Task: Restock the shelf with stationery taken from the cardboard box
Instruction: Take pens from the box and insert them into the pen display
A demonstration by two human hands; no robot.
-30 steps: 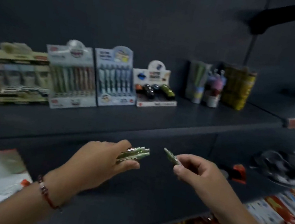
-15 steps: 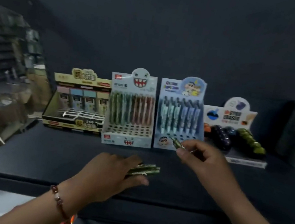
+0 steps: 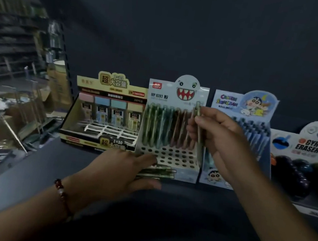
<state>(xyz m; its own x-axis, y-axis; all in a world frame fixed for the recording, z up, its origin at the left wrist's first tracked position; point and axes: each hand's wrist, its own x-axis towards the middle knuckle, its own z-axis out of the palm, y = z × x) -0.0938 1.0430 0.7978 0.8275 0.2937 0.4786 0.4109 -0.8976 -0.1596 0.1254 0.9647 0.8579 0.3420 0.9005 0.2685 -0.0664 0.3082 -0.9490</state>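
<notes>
Green pen [image 3: 199, 126] upright before monster display [image 3: 173, 126].

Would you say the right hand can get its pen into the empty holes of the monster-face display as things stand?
Probably yes: the right hand holds its pen upright just above the monster-face display, whose front holes look open and unobstructed.

Shelf [image 3: 45, 169] dark grey. Pen [image 3: 199, 126] mottled green. Display [image 3: 173, 126] pale blue, red-mouthed ghost. Lead box [image 3: 106, 113] yellow-black. Bracelet [image 3: 61, 192] red beads.
</notes>
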